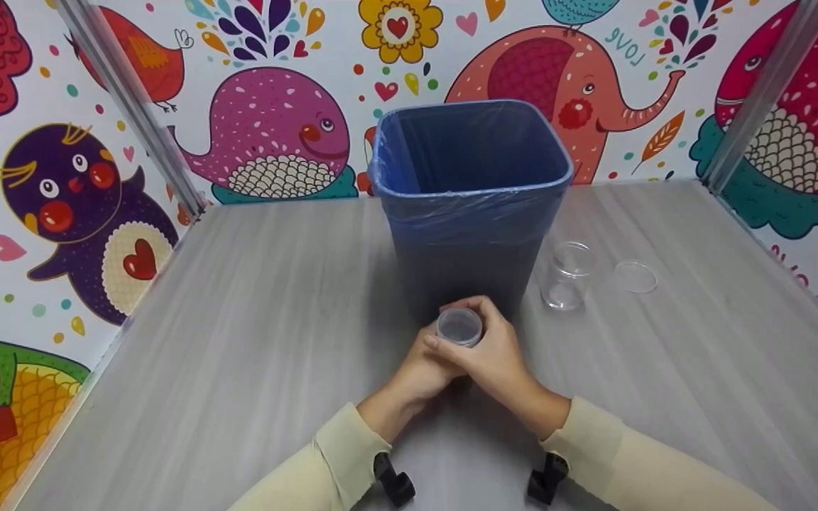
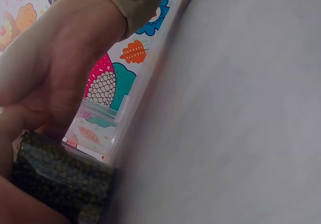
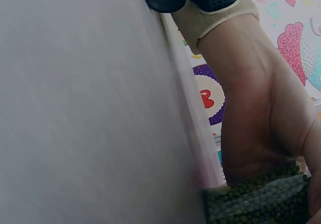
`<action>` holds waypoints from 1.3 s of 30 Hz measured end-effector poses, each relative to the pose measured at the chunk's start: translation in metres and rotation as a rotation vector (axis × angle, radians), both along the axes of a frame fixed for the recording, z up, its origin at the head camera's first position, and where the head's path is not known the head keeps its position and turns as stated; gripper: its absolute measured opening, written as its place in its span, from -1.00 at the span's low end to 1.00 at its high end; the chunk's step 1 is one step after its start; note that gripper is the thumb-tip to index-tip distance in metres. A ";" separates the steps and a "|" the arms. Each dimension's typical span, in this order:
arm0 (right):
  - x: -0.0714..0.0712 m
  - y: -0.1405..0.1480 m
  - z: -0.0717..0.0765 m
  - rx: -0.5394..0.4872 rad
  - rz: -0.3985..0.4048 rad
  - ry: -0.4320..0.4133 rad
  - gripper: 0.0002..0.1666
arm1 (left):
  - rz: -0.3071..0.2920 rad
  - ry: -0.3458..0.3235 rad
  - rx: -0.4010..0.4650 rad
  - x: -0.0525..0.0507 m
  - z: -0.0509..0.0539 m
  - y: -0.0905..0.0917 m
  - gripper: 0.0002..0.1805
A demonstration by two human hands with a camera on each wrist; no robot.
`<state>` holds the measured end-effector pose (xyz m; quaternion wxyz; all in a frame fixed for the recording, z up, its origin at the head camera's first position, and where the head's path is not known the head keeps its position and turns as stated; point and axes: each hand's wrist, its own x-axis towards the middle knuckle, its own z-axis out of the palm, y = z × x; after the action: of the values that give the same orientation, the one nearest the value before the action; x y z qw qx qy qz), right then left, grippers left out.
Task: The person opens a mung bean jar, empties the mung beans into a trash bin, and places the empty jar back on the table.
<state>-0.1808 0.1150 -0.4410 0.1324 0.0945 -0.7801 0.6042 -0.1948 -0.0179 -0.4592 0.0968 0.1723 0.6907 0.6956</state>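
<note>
Head view: two bare hands meet low at centre, the left hand and the right hand, both grasping one cylindrical container between them, above the near side of the counter and just in front of the bin. The right thumb lies across the container's near side and the right fingers pass round its far side; the left fingers are largely hidden. The container has clear walls and a round, translucent top; whether that top is a separate lid cannot be determined. Both wrist views show its contents: numerous small, round green grains, closely packed. One bin stands on the counter, blue-grey, with a wide mouth, rounded corners and walls narrowing downward; one thin, clear plastic liner is folded over its rim and creased. To the right of the bin stands one clear, smooth-walled cylindrical jar, upright, and just beside it lies one thin, transparent disc, flat. Counter surface is grey with pale, grain-like streaks. Two cream sleeves and two black wrist fittings are noted. Two metal posts divide the glossy white panels, printed with cartoon animals.
</note>
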 end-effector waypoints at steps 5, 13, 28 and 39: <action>0.000 0.000 -0.001 -0.020 -0.005 -0.001 -0.39 | 0.007 0.002 -0.007 0.000 0.000 0.000 -0.36; 0.000 0.000 -0.005 -0.042 0.015 0.059 -0.46 | -0.005 -0.005 -0.002 -0.001 0.000 0.000 -0.41; -0.004 0.002 -0.008 -0.158 0.118 0.022 -0.44 | 0.015 0.017 -0.010 -0.001 -0.002 0.002 -0.42; -0.008 0.004 -0.011 -0.172 0.137 0.023 -0.47 | 0.016 -0.005 -0.048 -0.002 -0.002 0.001 -0.45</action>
<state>-0.1888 0.1190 -0.4517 0.1076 0.1428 -0.7153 0.6755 -0.1966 -0.0165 -0.4608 0.0970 0.1625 0.7083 0.6801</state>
